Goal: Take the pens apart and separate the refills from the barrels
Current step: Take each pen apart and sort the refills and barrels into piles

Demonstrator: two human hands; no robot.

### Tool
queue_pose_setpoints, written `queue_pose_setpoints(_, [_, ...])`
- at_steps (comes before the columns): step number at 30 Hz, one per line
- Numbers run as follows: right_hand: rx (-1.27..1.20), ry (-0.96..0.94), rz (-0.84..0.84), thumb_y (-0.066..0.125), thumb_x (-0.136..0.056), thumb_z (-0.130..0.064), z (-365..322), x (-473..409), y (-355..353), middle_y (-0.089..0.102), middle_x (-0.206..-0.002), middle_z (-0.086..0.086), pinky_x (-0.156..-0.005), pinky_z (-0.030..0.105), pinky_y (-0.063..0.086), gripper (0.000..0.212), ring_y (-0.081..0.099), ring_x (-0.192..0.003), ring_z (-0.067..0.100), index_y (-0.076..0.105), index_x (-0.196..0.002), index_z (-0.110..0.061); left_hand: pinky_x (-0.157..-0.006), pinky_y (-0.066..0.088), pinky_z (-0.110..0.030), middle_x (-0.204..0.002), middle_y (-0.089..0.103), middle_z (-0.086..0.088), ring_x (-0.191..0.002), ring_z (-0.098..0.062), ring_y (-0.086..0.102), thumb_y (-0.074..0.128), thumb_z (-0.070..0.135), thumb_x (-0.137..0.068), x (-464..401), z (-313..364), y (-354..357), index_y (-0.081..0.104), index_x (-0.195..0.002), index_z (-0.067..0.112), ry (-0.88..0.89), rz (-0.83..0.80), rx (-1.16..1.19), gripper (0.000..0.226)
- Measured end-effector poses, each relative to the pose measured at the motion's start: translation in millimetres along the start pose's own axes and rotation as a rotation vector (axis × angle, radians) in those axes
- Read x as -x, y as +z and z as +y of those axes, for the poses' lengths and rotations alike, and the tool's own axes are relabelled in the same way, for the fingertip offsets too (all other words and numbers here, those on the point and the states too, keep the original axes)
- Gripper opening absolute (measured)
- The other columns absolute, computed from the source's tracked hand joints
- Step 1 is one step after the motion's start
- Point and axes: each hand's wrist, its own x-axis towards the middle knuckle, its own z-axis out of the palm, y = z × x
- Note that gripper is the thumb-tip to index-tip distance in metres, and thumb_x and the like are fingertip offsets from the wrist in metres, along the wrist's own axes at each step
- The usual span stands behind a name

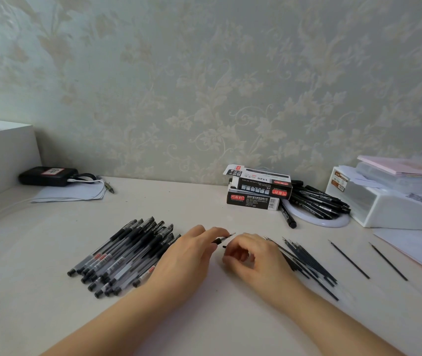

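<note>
A heap of several black gel pens (125, 255) lies on the white desk (50, 317), left of centre. My left hand (186, 255) grips one pen (224, 238) near its front end, its metal tip pointing right and up. Just to the right, my right hand (251, 255) has its fingers curled around a small black part (225, 246); what exactly it holds is mostly hidden. Behind my right hand lies a pile of several thin black refills (307, 263). Two single refills (349, 259) (388, 262) lie apart further right.
Two stacked pen boxes (256, 191) stand at the back. Beside them is a white plate (333, 222) heaped with black markers. A white plastic organiser (390, 201) and papers fill the far right. At the back left are a black pouch (48, 176) and a white box (1, 155).
</note>
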Motion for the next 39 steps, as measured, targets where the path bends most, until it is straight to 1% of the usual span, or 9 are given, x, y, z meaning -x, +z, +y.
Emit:
queue_pose_setpoints(9, [-0.04,0.099,0.033,0.075,-0.08,-0.024,-3.1,-0.8,-1.0,0.061,-0.075,-0.011,-0.065,0.011,0.039,0.011,0.054,-0.071,0.008,0.067,-0.087,-0.026,-0.077,0.045,-0.03,-0.093,0.053,0.004,-0.081,-0.013,0.054,0.044,0.012,-0.099,-0.4,1.6,-0.3,0.054,-0.129,0.04,0.016,0.02,0.078,0.043])
queue_pose_setpoints(13, [-0.341,0.35,0.227,0.071,-0.087,-0.026,-6.8,-5.4,-7.2,0.072,-0.077,-0.009,-0.065,0.013,0.048,0.003,0.063,-0.07,0.003,0.072,-0.084,-0.025,-0.066,0.039,-0.016,-0.089,0.051,0.007,-0.071,-0.005,0.049,0.045,0.01,-0.099,-0.1,6.6,-1.0,0.054,-0.13,0.038,0.057,0.051,0.134,0.043])
queue_pose_setpoints(18, [-0.826,0.57,0.159,0.065,-0.091,-0.024,-11.0,-5.8,-6.8,0.077,-0.09,0.002,-0.071,0.022,0.05,0.013,0.065,-0.073,0.005,0.078,-0.088,-0.021,-0.063,0.032,-0.011,-0.086,0.048,0.01,-0.068,-0.003,0.046,0.046,0.01,-0.099,1.7,11.0,-1.1,0.053,-0.131,0.037,0.113,0.052,0.159,0.042])
queue_pose_setpoints(22, [-0.974,0.538,0.503,0.052,-0.1,-0.019,-5.7,-12.8,-15.4,0.076,-0.09,0.005,-0.068,0.025,0.053,0.015,0.065,-0.072,0.011,0.063,-0.094,-0.012,-0.064,0.037,-0.019,-0.091,0.051,0.01,-0.066,-0.004,0.046,0.045,0.016,-0.1,3.3,6.9,-0.5,0.048,-0.133,0.037,0.096,0.052,0.109,0.039])
queue_pose_setpoints(24, [-0.823,0.45,0.731,0.045,-0.103,-0.02,0.5,-14.3,-28.1,0.073,-0.08,-0.001,-0.062,0.021,0.051,0.013,0.06,-0.064,0.008,0.054,-0.096,-0.017,-0.067,0.042,-0.024,-0.092,0.051,0.012,-0.067,-0.003,0.046,0.044,0.019,-0.1,4.0,5.0,0.4,0.048,-0.132,0.036,0.083,0.051,0.084,0.036])
queue_pose_setpoints(26, [-0.569,0.373,0.798,0.046,-0.103,-0.025,9.5,-11.3,-35.5,0.066,-0.072,-0.005,-0.056,0.021,0.046,0.013,0.053,-0.056,0.008,0.052,-0.092,-0.026,-0.07,0.044,-0.026,-0.093,0.05,0.013,-0.067,-0.001,0.047,0.044,0.021,-0.1,3.4,2.2,1.1,0.05,-0.129,0.035,0.065,0.055,0.067,0.033])
queue_pose_setpoints(30, [-0.049,0.349,0.439,0.063,-0.093,-0.028,21.6,-4.4,-26.9,0.063,-0.064,-0.009,-0.053,0.013,0.041,0.012,0.055,-0.056,0.004,0.064,-0.081,-0.029,-0.072,0.046,-0.029,-0.093,0.051,0.014,-0.067,-0.002,0.048,0.045,0.02,-0.1,2.4,-2.2,2.9,0.054,-0.123,0.035,0.037,0.043,0.044,0.029])
queue_pose_setpoints(33, [0.216,0.317,0.229,0.07,-0.087,-0.026,23.5,-1.0,-18.6,0.063,-0.072,-0.011,-0.063,0.026,0.05,0.008,0.059,-0.067,0.005,0.07,-0.079,-0.026,-0.076,0.047,-0.029,-0.096,0.051,0.015,-0.069,0.003,0.047,0.044,0.022,-0.1,3.2,-2.6,3.6,0.052,-0.125,0.035,0.043,0.027,0.013,0.029])
queue_pose_setpoints(39, [0.358,0.291,0.14,0.068,-0.088,-0.028,21.4,0.0,-16.7,0.058,-0.085,-0.009,-0.068,0.033,0.053,0.003,0.059,-0.082,0.008,0.071,-0.086,-0.026,-0.075,0.05,-0.035,-0.096,0.043,0.018,-0.082,-0.009,0.05,0.044,0.029,-0.099,3.0,-5.2,2.4,0.047,-0.126,0.039,0.034,0.01,-0.091,0.028])
